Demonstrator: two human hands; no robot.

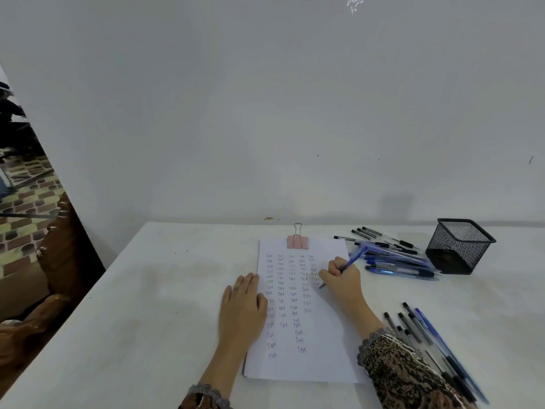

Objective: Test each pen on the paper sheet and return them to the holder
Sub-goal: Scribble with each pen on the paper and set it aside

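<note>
White table [147, 305], right hand [342, 278] writing, blue pen [351, 262]

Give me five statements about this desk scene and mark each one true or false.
1. The right hand holds a blue pen with its tip on the paper sheet. True.
2. The left hand is lifting the mesh holder. False: it lies flat on the sheet's left edge, and the holder stands on the table at the far right.
3. A pink binder clip grips the top of the sheet. True.
4. The sheet is blank. False: columns of small handwritten marks cover much of it.
5. All pens are in the holder. False: one pile of pens lies beside it and another group lies by the right sleeve.
</note>
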